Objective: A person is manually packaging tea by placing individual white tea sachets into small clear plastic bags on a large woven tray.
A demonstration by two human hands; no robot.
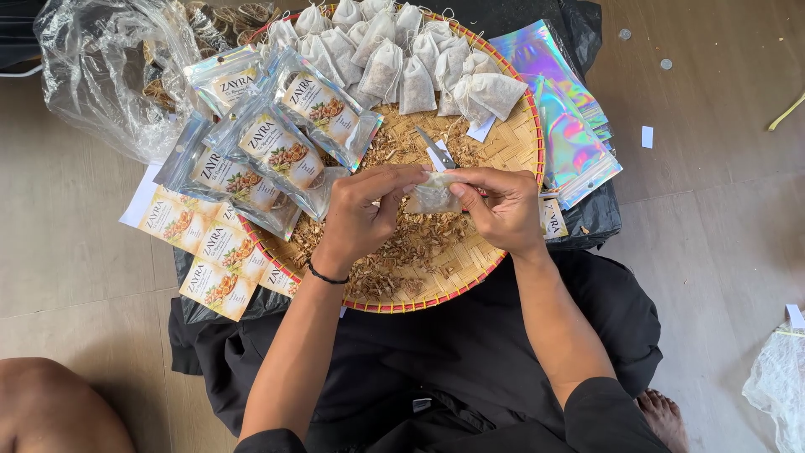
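Both my hands meet over a round woven tray (516, 143) and together hold a small translucent mesh sachet (432, 197). My left hand (362, 210), with a black band on its wrist, pinches the sachet's left edge. My right hand (501, 205) grips its right side. Loose dried brown bits (411, 243) cover the tray under my hands. A pair of scissors (436, 149) lies on the tray just beyond the sachet. Several filled white sachets (402, 54) are heaped at the tray's far side.
Clear labelled pouches (281, 147) overlap the tray's left rim, with printed labels (210, 252) spread beside them. Shiny holographic pouches (566, 117) lie stacked at the right. A crumpled clear plastic bag (109, 75) sits at the far left. Another person's knee (50, 403) shows at bottom left.
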